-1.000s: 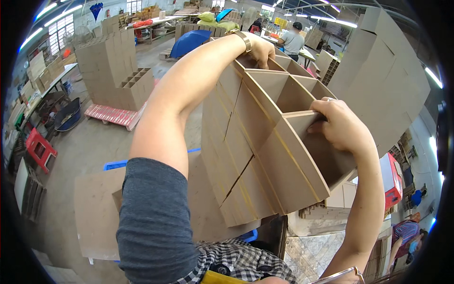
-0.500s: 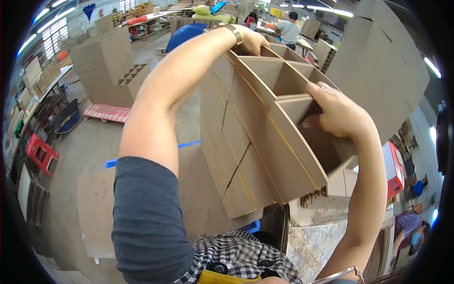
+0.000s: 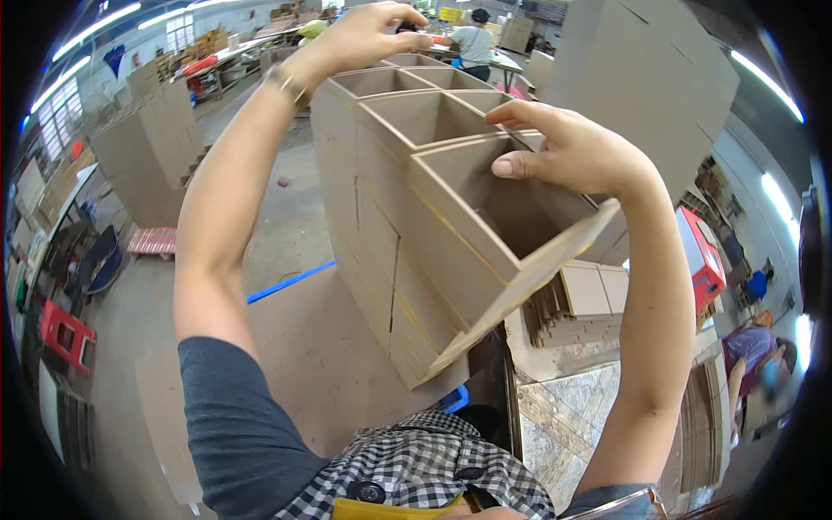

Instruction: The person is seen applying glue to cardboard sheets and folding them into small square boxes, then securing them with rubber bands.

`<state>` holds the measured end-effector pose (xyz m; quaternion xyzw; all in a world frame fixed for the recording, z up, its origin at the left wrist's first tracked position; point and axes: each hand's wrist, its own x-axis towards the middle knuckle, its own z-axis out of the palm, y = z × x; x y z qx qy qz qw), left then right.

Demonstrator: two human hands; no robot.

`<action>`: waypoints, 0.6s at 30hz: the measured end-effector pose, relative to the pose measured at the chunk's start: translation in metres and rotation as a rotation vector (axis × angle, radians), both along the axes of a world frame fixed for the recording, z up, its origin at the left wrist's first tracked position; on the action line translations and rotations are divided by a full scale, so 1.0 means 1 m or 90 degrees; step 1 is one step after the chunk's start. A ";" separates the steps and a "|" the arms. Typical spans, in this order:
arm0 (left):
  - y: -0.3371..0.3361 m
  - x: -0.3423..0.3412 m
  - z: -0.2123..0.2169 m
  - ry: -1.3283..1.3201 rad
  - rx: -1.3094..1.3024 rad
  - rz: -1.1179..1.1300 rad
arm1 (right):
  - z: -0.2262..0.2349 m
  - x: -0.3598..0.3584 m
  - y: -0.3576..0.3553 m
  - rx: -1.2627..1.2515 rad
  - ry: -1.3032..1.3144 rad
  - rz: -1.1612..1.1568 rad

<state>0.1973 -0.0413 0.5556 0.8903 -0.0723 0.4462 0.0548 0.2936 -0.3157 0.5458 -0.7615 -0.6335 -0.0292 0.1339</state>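
In front of me a tall brown fibreboard unit (image 3: 360,234) stands tilted, its top split by thin dividers into several open cells. Yellowish glue-like lines run along its near side, and one panel sticks out at its near right corner. Above the far left cells, my left hand (image 3: 368,39) is raised with fingers bent but apart, holding nothing. My right hand (image 3: 576,152) hovers over the near right cells, thumb and fingers spread. Whether its fingertips brush a divider I cannot tell. Beneath the unit lies a flat brown board (image 3: 312,355) with a blue edge (image 3: 290,282) showing.
To the right are stacked small boards (image 3: 576,299) on a marbled surface (image 3: 568,416). A large brown panel unit (image 3: 641,95) rises behind. At left stand another panel unit (image 3: 143,165) and a red stool (image 3: 68,336). Other people (image 3: 474,43) are farther off.
Both hands have let go of the unit's dividers. The left has lifted up and left; the right has opened. The unit now stands more upright, showing more of its cells.
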 end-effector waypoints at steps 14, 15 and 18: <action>-0.203 -0.063 -0.216 -0.339 -0.077 -0.041 | -0.083 0.043 -0.068 0.894 0.122 -0.235; -0.203 -0.057 -0.221 -0.328 -0.138 -0.033 | -0.106 0.050 -0.073 0.907 0.162 -0.264; -0.202 -0.049 -0.227 -0.322 -0.141 -0.092 | -0.164 0.056 -0.064 0.879 0.351 -0.231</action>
